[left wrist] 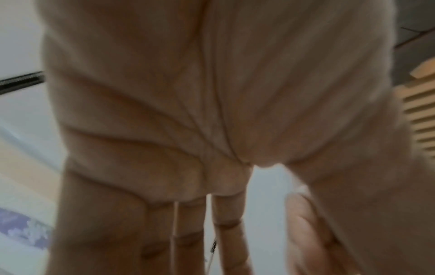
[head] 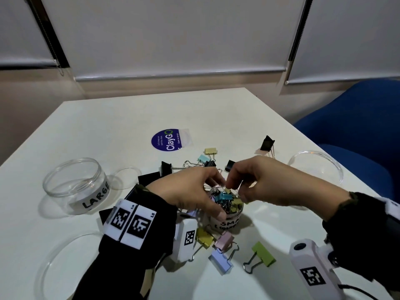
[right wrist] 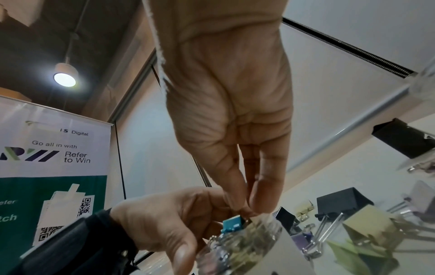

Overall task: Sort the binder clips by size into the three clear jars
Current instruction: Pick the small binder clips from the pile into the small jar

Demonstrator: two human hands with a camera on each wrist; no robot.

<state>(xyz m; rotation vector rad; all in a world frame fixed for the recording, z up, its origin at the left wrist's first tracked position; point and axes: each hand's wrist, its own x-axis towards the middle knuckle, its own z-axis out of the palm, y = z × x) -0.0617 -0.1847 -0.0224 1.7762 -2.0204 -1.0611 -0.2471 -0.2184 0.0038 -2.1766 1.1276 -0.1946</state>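
My left hand [head: 213, 198] grips the small clear jar [head: 227, 221], labelled "SMA…", near the table's front middle. The jar is packed to the rim with small clips, a teal clip [head: 225, 197] on top. My right hand [head: 236, 191] hovers at the jar mouth, its fingertips pinching a small clip that they mostly hide. In the right wrist view the right hand [right wrist: 247, 210] meets the teal clip [right wrist: 231, 223] at the rim of the small jar [right wrist: 242, 247], with the left hand [right wrist: 179, 223] round the jar. The left wrist view shows only the blurred palm of my left hand [left wrist: 212, 130].
The empty jar marked "LARGE" [head: 75, 187] stands at the left. Clear lids lie at the right [head: 316, 167] and front left [head: 65, 256]. Loose clips surround the small jar: a green one [head: 263, 254], a lilac one [head: 220, 259], a black one [head: 267, 144]. A blue chair [head: 357, 126] stands beyond the table's right edge.
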